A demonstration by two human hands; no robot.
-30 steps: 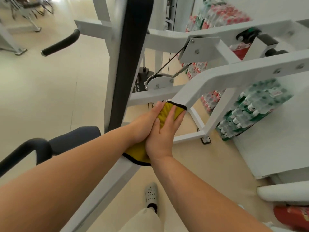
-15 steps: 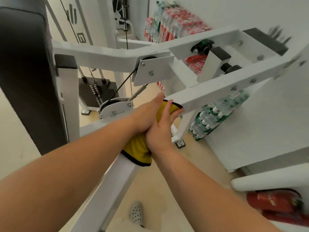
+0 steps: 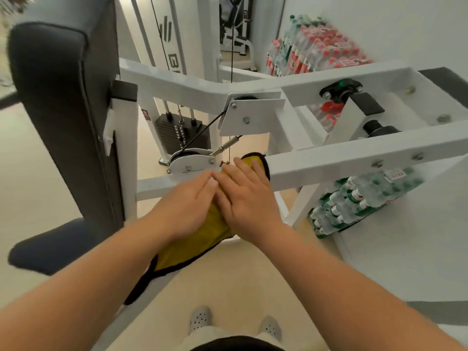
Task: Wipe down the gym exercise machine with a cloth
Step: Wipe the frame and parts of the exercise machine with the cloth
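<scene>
Two white beams of the gym machine [image 3: 354, 158] are meeting just ahead of the person, with its dark back pad [image 3: 63, 110] standing to the left. The yellow cloth [image 3: 200, 239] with black edging is lying draped over the sloping beam at that joint, one corner hanging off the side. The left hand [image 3: 186, 211] and right hand [image 3: 249, 198] are pressing it down side by side, fingers stretched flat rather than curled round it.

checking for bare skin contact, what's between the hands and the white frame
The yellow cloth, in the head view: left hand and right hand both press flat on it, and it drapes over the frame.
</scene>
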